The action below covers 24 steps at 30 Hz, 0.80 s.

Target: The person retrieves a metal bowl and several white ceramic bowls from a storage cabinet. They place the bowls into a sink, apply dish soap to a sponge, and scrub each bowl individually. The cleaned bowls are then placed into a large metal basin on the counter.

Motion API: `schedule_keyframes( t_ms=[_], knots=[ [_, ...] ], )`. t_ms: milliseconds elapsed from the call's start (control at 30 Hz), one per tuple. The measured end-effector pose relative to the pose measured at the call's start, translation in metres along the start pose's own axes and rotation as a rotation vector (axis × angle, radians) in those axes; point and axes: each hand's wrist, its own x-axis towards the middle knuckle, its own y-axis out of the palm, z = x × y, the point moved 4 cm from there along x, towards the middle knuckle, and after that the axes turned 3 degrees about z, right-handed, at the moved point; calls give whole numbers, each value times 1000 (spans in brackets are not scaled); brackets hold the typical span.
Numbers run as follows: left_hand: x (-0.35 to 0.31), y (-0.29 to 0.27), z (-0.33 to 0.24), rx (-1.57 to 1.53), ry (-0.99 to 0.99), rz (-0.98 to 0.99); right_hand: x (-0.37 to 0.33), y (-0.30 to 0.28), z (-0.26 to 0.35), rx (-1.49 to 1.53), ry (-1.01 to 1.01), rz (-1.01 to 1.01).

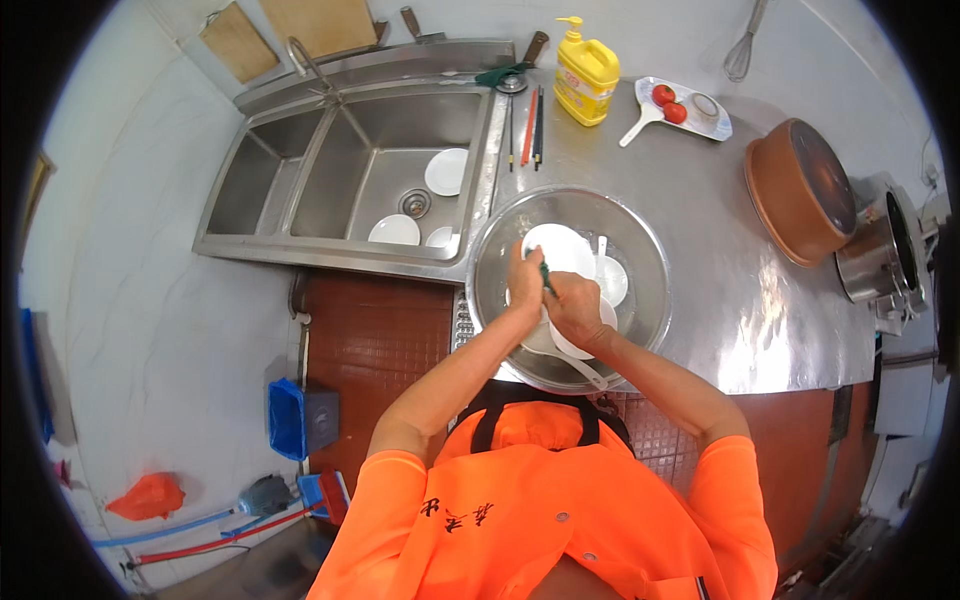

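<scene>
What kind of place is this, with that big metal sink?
It's most likely a kitchen. The metal sink has white plates in it, a whisk is by the wall, and a large metal bowl holds more dishes.

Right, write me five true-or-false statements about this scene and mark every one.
1. The left hand and right hand are over the metal basin. True.
2. The pump bottle lies on its side. False: the yellow pump bottle stands upright.
3. White plates lie in the sink. True.
4. Three tomatoes sit on the tray. False: two red tomatoes are on the white tray.
5. A dark green item shows between the hands. True.
</scene>
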Motion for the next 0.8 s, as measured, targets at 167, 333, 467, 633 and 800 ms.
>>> schedule_keyframes(
  t_ms=[167, 333, 467, 633, 800],
  knots=[
    [-7, -6, -44, -40, -499, 378, -11, -41, -21, -272, -777, -34],
    [-19, 1, -38, -203, -374, 258, -10, -4, 7, 11, -377, -47],
    [-12, -7, -37, -93, -488, 271, 4, -32, 4, -295, -668, 93],
    [-6, -2, -53, 43, -329, 184, -22, -19, 8, 119, -349, 58],
    [1, 0, -42, -114, -354, 238, 2, -15, -2, -183, -415, 94]
  ],
)
